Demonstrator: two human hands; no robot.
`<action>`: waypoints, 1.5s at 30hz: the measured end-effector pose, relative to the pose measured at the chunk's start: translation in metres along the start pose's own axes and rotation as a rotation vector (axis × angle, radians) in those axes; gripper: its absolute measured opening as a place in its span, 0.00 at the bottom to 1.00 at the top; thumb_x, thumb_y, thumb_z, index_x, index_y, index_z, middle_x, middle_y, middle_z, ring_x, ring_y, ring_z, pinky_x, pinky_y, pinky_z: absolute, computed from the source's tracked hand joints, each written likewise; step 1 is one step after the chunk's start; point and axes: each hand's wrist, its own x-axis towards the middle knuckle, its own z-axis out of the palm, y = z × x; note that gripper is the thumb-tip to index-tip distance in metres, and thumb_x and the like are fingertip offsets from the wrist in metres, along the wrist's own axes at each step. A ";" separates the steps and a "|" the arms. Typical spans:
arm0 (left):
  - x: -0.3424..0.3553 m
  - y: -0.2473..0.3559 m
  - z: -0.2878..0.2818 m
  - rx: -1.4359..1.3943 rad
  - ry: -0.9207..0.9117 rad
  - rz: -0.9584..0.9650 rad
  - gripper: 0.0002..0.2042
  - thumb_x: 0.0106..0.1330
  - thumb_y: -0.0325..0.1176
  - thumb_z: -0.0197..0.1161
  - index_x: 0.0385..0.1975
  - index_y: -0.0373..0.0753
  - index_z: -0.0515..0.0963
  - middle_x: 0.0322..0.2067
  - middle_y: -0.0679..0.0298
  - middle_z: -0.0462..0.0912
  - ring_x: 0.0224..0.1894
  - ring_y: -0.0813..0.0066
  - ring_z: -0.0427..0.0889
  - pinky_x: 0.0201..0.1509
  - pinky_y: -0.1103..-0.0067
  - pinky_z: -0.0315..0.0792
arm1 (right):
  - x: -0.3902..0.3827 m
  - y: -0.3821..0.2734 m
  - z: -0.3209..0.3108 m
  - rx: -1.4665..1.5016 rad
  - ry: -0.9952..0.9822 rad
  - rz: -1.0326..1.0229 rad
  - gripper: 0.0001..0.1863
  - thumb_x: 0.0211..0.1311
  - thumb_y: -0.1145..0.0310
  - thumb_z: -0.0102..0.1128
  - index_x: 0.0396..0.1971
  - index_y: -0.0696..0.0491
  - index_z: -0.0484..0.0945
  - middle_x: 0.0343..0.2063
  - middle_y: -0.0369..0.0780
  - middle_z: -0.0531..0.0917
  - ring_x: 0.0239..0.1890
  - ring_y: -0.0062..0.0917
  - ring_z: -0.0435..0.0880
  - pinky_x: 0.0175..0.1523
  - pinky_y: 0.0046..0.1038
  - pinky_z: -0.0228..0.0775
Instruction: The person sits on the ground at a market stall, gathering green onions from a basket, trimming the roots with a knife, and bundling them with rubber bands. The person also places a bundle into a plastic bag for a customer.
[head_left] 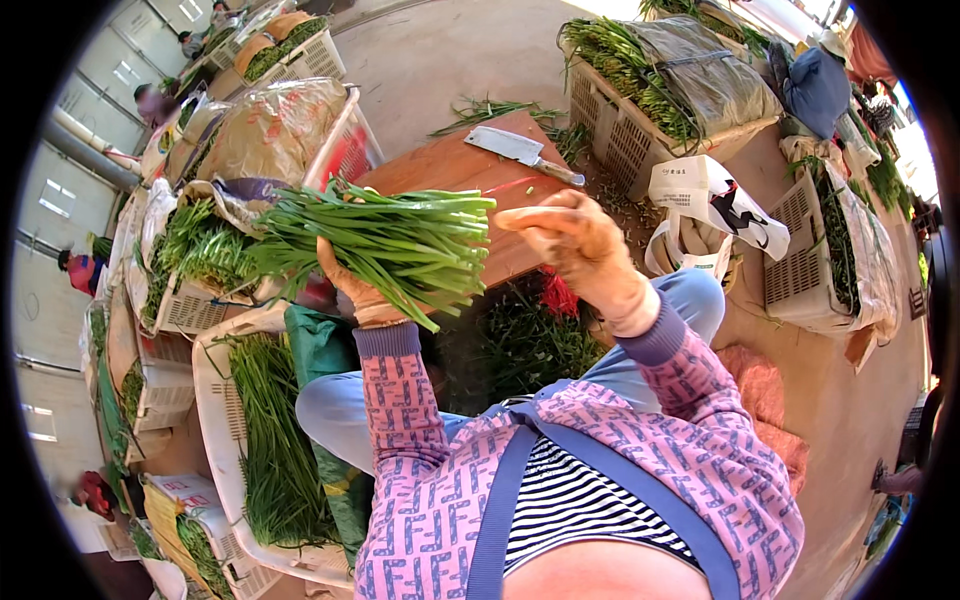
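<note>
On the floor (470, 65) stands a low wooden table (425, 168); above its near left side is the bunch of greens (390, 235). The left hand's (358, 295) fingers wrap it: best firm without crushing. The blurred right hand's (588, 245) fingers look open, apparently empty. The knife (508, 146) lies far right.

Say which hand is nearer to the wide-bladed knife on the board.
Right. The right hand is just below the knife in the picture, at its handle end; the left hand is farther off, lower and to the left, gripping the bunch of green stalks.
</note>
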 end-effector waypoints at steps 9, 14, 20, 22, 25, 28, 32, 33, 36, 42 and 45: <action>-0.005 -0.009 0.019 0.202 0.115 0.030 0.28 0.65 0.53 0.52 0.60 0.42 0.68 0.57 0.59 0.73 0.57 0.61 0.73 0.63 0.62 0.67 | 0.011 -0.009 0.033 -0.262 0.039 0.029 0.12 0.47 0.64 0.69 0.34 0.45 0.84 0.30 0.37 0.81 0.35 0.36 0.78 0.40 0.38 0.70; -0.003 -0.001 0.008 0.333 0.162 0.081 0.30 0.65 0.56 0.51 0.60 0.40 0.68 0.56 0.58 0.74 0.56 0.61 0.73 0.63 0.62 0.68 | 0.011 0.003 0.038 0.058 0.116 -0.020 0.08 0.50 0.68 0.67 0.32 0.48 0.84 0.30 0.36 0.82 0.37 0.30 0.77 0.45 0.34 0.68; 0.000 0.021 -0.010 0.164 0.080 0.022 0.31 0.60 0.49 0.62 0.60 0.38 0.68 0.59 0.57 0.69 0.61 0.57 0.69 0.65 0.54 0.62 | -0.011 0.006 -0.007 0.850 -0.195 0.282 0.06 0.54 0.74 0.61 0.33 0.51 0.82 0.29 0.38 0.79 0.35 0.26 0.77 0.43 0.26 0.69; 0.005 0.012 -0.004 0.077 -0.077 -0.090 0.30 0.59 0.47 0.64 0.60 0.39 0.68 0.61 0.58 0.67 0.62 0.57 0.67 0.66 0.52 0.60 | -0.043 0.018 -0.012 1.087 -0.207 0.452 0.06 0.55 0.72 0.62 0.33 0.52 0.81 0.30 0.40 0.78 0.33 0.26 0.80 0.41 0.25 0.71; 0.007 0.015 -0.011 0.016 0.071 0.005 0.27 0.61 0.49 0.62 0.58 0.43 0.71 0.57 0.58 0.71 0.60 0.57 0.69 0.68 0.53 0.58 | -0.099 0.052 0.015 1.126 -0.167 0.716 0.10 0.56 0.63 0.66 0.34 0.52 0.81 0.32 0.36 0.80 0.39 0.23 0.80 0.49 0.25 0.68; 0.001 0.011 0.001 0.061 0.036 -0.012 0.28 0.61 0.52 0.60 0.59 0.45 0.70 0.56 0.57 0.71 0.59 0.56 0.70 0.69 0.54 0.57 | -0.097 0.052 0.014 0.945 -0.147 0.736 0.13 0.62 0.62 0.61 0.42 0.54 0.81 0.39 0.34 0.83 0.44 0.18 0.77 0.54 0.24 0.65; 0.001 0.015 -0.009 0.134 0.033 0.065 0.32 0.60 0.52 0.61 0.62 0.42 0.65 0.59 0.58 0.68 0.61 0.57 0.68 0.69 0.52 0.57 | -0.047 0.026 -0.003 0.168 -0.032 0.196 0.19 0.59 0.56 0.63 0.47 0.49 0.80 0.40 0.35 0.82 0.41 0.28 0.79 0.49 0.28 0.67; 0.002 0.015 -0.006 0.145 -0.023 -0.002 0.34 0.60 0.52 0.62 0.63 0.41 0.64 0.60 0.58 0.67 0.62 0.58 0.67 0.69 0.53 0.57 | -0.030 0.014 -0.002 0.019 -0.077 0.107 0.20 0.56 0.57 0.65 0.47 0.49 0.80 0.38 0.35 0.82 0.41 0.29 0.79 0.47 0.29 0.68; 0.001 0.013 -0.004 0.200 0.000 0.091 0.38 0.60 0.54 0.61 0.64 0.37 0.61 0.65 0.58 0.61 0.69 0.60 0.56 0.71 0.54 0.52 | -0.002 -0.007 0.023 -0.238 -0.090 -0.043 0.21 0.46 0.59 0.71 0.44 0.43 0.81 0.35 0.34 0.82 0.36 0.32 0.79 0.42 0.34 0.68; -0.004 0.005 0.006 0.407 -0.049 0.082 0.42 0.60 0.66 0.52 0.69 0.45 0.54 0.71 0.61 0.51 0.73 0.66 0.46 0.75 0.55 0.39 | 0.000 0.002 0.033 0.094 -0.091 0.003 0.12 0.47 0.70 0.70 0.34 0.47 0.82 0.26 0.35 0.81 0.32 0.29 0.79 0.36 0.31 0.70; 0.000 0.001 0.009 0.422 -0.170 0.132 0.43 0.59 0.66 0.54 0.68 0.43 0.56 0.68 0.62 0.57 0.72 0.67 0.51 0.74 0.55 0.43 | -0.002 0.006 0.022 0.470 -0.190 0.112 0.09 0.52 0.74 0.68 0.35 0.53 0.83 0.29 0.36 0.84 0.34 0.27 0.78 0.41 0.29 0.70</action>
